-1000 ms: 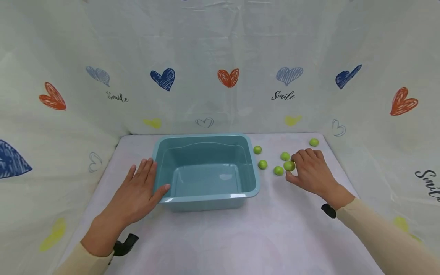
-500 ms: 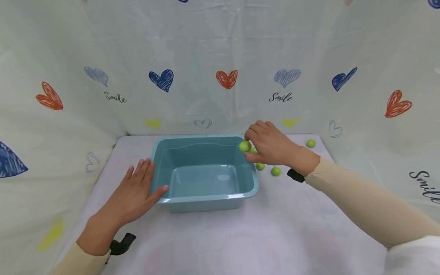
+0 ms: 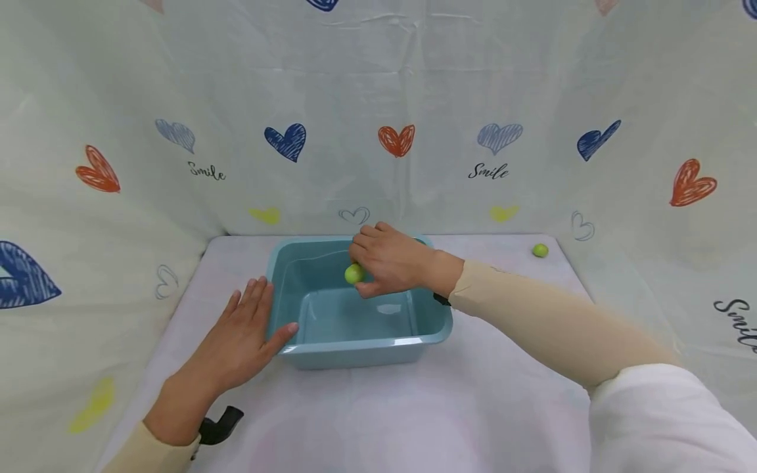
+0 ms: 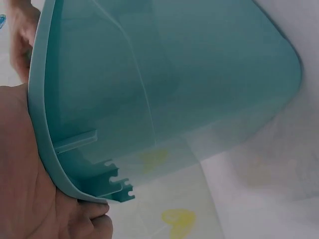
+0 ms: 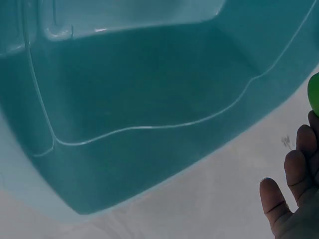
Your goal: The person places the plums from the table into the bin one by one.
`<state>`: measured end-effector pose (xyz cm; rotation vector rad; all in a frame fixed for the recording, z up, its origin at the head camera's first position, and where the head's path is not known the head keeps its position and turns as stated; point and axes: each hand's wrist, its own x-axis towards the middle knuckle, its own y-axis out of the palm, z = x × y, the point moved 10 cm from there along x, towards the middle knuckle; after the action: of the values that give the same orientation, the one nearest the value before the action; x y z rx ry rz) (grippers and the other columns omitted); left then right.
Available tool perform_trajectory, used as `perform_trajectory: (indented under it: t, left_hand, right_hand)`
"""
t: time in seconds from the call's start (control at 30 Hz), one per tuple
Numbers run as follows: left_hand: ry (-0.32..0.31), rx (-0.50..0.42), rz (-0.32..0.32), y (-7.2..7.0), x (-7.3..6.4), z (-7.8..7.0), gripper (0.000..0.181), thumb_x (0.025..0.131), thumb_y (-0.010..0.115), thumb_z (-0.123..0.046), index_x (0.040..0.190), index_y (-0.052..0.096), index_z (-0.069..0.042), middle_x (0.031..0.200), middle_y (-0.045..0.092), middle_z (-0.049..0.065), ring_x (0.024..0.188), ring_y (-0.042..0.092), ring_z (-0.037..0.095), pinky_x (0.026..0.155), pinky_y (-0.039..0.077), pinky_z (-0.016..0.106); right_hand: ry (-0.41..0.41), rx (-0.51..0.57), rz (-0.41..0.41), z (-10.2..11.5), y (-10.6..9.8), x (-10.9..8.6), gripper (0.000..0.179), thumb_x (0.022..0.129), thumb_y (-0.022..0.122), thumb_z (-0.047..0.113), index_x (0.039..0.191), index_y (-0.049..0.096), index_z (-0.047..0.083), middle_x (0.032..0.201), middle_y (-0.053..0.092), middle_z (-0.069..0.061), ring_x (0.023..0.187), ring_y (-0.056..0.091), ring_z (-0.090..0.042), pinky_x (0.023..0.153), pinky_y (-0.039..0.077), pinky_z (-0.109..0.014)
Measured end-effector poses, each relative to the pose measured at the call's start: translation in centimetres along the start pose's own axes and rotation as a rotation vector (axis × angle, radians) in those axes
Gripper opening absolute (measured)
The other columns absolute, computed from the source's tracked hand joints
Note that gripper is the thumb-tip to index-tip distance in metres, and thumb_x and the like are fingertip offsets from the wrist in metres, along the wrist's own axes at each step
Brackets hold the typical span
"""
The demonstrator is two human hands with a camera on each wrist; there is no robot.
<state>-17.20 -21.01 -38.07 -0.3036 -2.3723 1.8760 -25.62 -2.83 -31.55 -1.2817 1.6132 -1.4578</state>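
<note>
head view: pinching a green ball (image 3: 354,274) between thumb and fingertips of the right hand (image 3: 387,259), over the basin (image 3: 361,343); resting left hand (image 3: 242,335), fingers straight, at its rim.

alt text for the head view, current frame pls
A person's right hand holds a small round green object over a blue-green basin, while the left hand rests against its left rim. Another green object lies near the far right corner of the white-covered table; hearts and "Smile" decorate the backdrop.
</note>
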Motion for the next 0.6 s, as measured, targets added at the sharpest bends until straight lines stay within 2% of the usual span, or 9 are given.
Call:
perform_trajectory:
  t: [0.27,0.6]
  left_hand:
    - [-0.005,0.018,-0.013,0.1,-0.1,0.1,0.1,0.106,0.044,-0.067,0.163,0.019,0.011,0.171,0.018,0.032,0.159,0.017,0.051,0.127,0.017,0.069]
    - [-0.009,0.015,-0.023,0.0,0.0,0.1,0.099,0.106,0.044,-0.067,0.163,0.02,0.01,0.172,0.018,0.031,0.16,0.017,0.05,0.127,0.017,0.068]
  right_hand:
    - [-0.06,0.005,0.113,1.5,3.4,1.4,0.035,0.099,0.057,0.049,0.103,0.06,0.014,0.091,0.059,0.001,0.089,0.051,-0.019,0.078,0.036,-0.035]
    - [-0.041,0.009,0.146,1.7,5.4,2.8,0.039,0.1,0.056,0.052,0.109,0.062,0.015,0.096,0.062,0.003,0.092,0.052,-0.017,0.083,0.039,-0.034]
